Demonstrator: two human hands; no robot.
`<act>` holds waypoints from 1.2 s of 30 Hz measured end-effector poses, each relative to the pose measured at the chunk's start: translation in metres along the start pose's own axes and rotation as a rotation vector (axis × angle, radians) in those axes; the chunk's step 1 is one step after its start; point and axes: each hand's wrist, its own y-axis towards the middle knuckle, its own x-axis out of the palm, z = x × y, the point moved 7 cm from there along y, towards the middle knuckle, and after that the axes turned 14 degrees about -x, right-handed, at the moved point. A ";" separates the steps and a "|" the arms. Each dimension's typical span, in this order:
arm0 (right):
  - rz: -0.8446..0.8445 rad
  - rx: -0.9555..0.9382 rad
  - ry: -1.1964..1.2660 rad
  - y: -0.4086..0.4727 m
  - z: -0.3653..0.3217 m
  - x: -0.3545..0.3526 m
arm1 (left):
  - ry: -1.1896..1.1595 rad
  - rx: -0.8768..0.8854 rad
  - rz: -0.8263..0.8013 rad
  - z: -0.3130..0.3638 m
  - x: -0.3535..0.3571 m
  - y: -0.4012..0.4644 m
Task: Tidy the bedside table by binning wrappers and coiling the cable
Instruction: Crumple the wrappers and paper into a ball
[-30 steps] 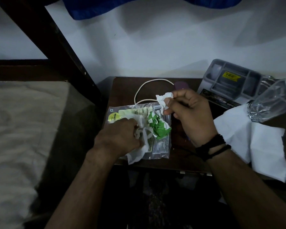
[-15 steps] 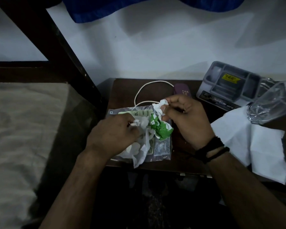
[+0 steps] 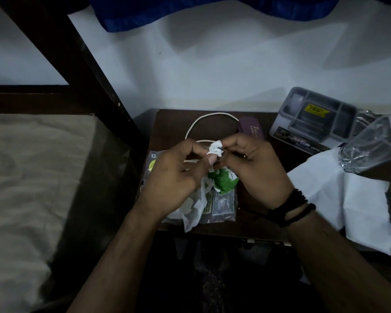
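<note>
Hands [image 3: 215, 168] now together, L [image 3: 174, 177] joined R [image 3: 255, 168] pinching white wrapper [image 3: 216, 149] above table [image 3: 174, 123]

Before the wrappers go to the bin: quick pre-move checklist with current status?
1. Small white wrapper gripped: ok, pinched between left hand and right hand.
2. Green wrapper gathered: not ok, it lies below the hands, ungripped as far as shows.
3. Clear plastic packet picked up: not ok, it lies flat on the bedside table.
4. White cable clear of the wrappers: cannot tell, its near part runs behind the hands.
5. Bin located: cannot tell, none in view.
</note>
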 end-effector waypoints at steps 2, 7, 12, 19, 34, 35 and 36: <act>-0.056 -0.001 -0.027 0.000 -0.002 0.003 | -0.055 -0.031 0.052 0.001 -0.004 0.000; -0.005 -0.058 -0.480 -0.001 -0.001 -0.014 | -0.127 -0.063 0.199 -0.008 -0.026 0.003; -0.275 0.189 -0.806 -0.009 0.019 -0.012 | -0.162 -0.071 0.227 -0.015 -0.030 0.007; -0.272 0.263 -0.827 -0.011 0.025 -0.011 | -0.140 -0.083 0.198 -0.012 -0.023 0.005; 0.136 0.294 0.216 -0.003 0.015 -0.009 | -0.190 -0.082 0.027 -0.004 0.012 0.005; 0.118 0.305 0.272 -0.004 0.014 -0.007 | -0.189 -0.072 0.035 -0.003 0.011 0.005; 0.089 0.306 0.299 -0.004 0.013 -0.004 | -0.182 -0.050 0.044 -0.002 0.011 0.005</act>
